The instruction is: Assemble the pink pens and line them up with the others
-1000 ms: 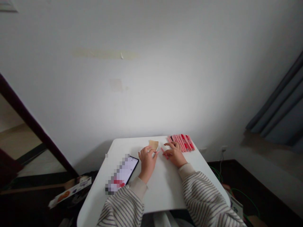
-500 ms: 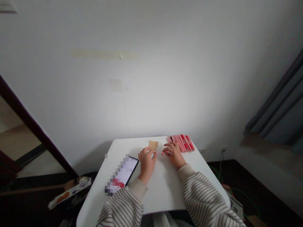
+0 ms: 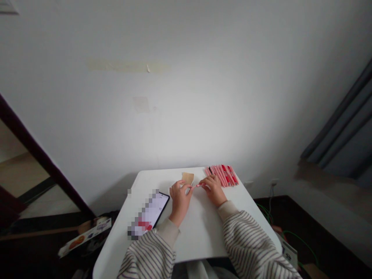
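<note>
Above the white table [image 3: 200, 228], a slim pink pen [image 3: 198, 185] spans the space between my two hands. My left hand [image 3: 180, 199] pinches its left end between thumb and fingertips. On the other end, the fingers of my right hand [image 3: 214, 190] are closed around a red-and-pink part that looks like the cap. The two parts line up and appear to touch; my fingers partly hide the join. Just behind my left fingertips lies a small tan piece of paper [image 3: 188, 178]. Several pink and red pens [image 3: 222, 175] lie side by side beyond my right hand.
A phone [image 3: 154, 211] with a lit screen, partly blurred out, lies left of my left forearm. The wall [image 3: 186, 116] rises right behind the table. On the floor are a printed box [image 3: 85, 237] at left and green cables [image 3: 302, 240] at right.
My right hand has brought the red cap part leftward to the pen; the gap between the two parts has closed. My left hand has stayed about where it was.
</note>
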A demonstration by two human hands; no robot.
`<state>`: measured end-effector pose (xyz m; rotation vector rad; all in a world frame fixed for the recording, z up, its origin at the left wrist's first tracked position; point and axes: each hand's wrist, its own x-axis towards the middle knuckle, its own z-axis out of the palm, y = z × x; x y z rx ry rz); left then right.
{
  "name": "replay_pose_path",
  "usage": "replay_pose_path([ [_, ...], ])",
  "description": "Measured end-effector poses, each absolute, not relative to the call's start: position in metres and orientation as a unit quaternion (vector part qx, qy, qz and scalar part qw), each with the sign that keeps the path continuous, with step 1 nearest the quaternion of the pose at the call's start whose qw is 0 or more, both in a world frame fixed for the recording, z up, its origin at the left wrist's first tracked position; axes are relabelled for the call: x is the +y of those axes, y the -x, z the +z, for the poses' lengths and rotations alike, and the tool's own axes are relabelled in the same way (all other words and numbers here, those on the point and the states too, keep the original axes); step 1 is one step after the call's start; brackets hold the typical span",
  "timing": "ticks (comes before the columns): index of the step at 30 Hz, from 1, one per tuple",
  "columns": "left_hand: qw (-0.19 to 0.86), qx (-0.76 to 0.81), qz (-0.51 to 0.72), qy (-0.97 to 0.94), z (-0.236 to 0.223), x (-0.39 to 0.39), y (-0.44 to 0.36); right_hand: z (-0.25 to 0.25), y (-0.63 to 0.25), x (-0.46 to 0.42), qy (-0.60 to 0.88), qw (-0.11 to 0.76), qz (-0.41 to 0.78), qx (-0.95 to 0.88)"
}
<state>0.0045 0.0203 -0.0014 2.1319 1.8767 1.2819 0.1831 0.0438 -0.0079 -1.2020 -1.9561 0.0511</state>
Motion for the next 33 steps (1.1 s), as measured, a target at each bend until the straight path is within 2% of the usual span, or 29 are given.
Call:
replay_pose_path([
  [24, 0.007, 0.591, 0.42, -0.689, -0.0008, 0.0217, -0.0035, -0.0042, -0.1754, 0.041, 0.443, 0.394, 0.032, -0.805],
  [33, 0.015, 0.616, 0.393, -0.682, -0.0007, 0.0215, -0.0014, -0.0093, -0.1775, 0.0456, 0.454, 0.43, 0.046, -0.779],
])
